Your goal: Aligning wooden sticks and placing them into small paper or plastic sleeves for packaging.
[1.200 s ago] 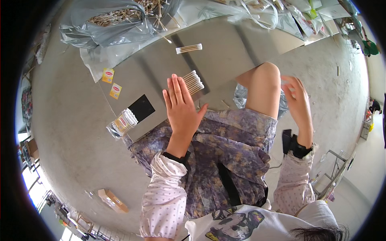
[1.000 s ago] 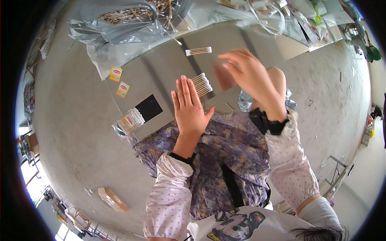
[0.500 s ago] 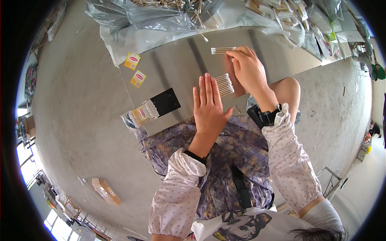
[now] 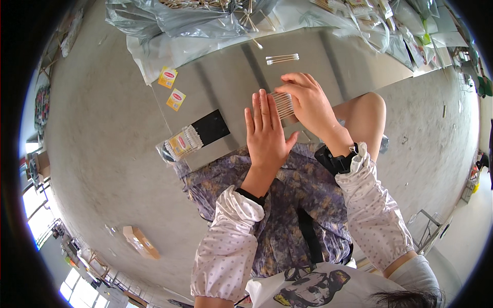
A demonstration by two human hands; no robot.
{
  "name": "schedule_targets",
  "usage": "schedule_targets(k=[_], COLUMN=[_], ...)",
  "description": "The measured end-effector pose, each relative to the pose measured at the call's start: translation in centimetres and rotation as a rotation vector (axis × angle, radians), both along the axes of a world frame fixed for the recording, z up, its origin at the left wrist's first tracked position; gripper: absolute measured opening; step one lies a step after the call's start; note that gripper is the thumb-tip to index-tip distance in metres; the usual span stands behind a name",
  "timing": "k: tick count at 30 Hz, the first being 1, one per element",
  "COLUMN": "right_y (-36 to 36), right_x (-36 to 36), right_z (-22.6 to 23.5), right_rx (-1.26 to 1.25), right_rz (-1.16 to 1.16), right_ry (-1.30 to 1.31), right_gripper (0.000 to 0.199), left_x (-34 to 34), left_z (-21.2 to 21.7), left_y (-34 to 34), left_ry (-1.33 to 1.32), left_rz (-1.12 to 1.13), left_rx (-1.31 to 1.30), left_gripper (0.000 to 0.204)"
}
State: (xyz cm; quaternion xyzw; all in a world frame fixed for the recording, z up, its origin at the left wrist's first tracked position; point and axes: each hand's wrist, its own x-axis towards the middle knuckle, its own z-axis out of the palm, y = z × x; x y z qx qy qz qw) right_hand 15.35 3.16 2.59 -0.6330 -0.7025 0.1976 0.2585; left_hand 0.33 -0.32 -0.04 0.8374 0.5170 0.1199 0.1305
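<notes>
Left hand (image 4: 267,136) lies flat, slightly spread, across a white-tipped wooden swab row (image 4: 284,107); right hand (image 4: 313,106) now curls at its right end, pinch unclear, likely adding one.

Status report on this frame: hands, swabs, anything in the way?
Left hand flat over left part of cotton swab row. Right hand bent over its right side, grip hidden. Few swabs beyond; no obstruction seen.

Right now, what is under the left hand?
A row of cotton swabs seems to run under the left hand from its right; the covered ends, and anything else there, cannot be seen.
</notes>
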Motion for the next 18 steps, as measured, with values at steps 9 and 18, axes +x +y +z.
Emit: schedule_targets(k=[9,18], right_y=[-0.9,-0.6], right_x=[-0.5,-3.3], right_z=[-1.4,-1.8], right_rx=[0.007,0.041], right_rz=[-0.37,-0.405], right_ry=[0.945,1.369], right_gripper=[0.034,0.052], left_x=[-0.6,1.7], left_z=[1.1,1.7], left_y=[0.2,2.4], left_ry=[-0.251,-1.403], left_rz=[0.038,0.403], left_rx=[-0.009,-0.415], left_gripper=[0.103,0.072])
